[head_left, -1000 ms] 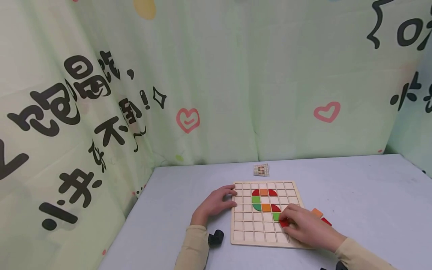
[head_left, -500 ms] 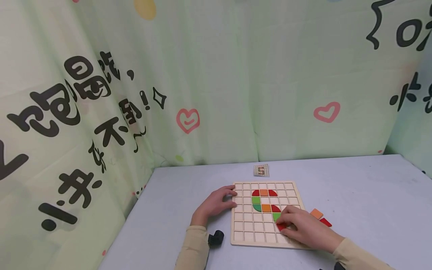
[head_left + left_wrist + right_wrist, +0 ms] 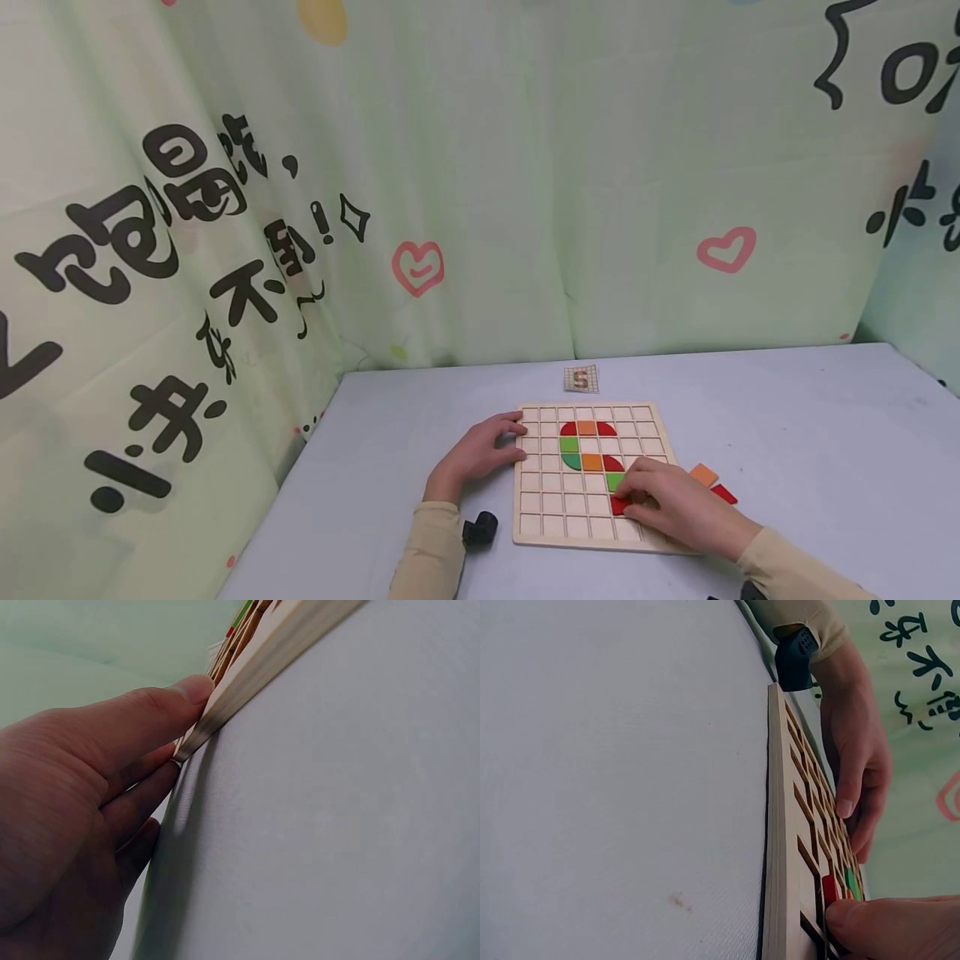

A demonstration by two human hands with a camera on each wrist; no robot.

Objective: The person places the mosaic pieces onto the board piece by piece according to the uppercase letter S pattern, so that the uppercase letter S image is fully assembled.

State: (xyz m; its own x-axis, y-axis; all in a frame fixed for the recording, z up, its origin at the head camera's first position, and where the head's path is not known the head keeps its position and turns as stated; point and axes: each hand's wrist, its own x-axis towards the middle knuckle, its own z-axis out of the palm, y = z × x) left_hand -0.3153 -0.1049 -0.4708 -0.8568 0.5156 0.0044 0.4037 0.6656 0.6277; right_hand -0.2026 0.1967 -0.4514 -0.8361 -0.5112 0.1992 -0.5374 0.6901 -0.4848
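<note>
A square wooden grid board [image 3: 551, 503] lies on the table. My left hand [image 3: 474, 454] rests at its left edge, thumb and fingers touching the rim; in the left wrist view the thumb [image 3: 154, 712] lies fairly straight against it. Over the lower right of the grid, my right hand [image 3: 686, 507] pinches a red tile [image 3: 619, 505], partly hidden by the fingers. It sits just below a green tile [image 3: 614, 482]. The right wrist view shows the thumb against the red tile [image 3: 829, 889], at the cells. Other red, orange and green tiles, some rounded, form a curve on the grid.
An orange tile [image 3: 703, 475] and another red tile [image 3: 724, 493] lie on the table right of the board, beside my right hand. Behind the board is a small printed card [image 3: 581, 378]. A pale green curtain [image 3: 480, 183] hangs along the table's far side.
My right hand has shifted the red tile slightly left and nearer to me, into the row below the green tile. More of the red tile shows. The left hand has stayed still.
</note>
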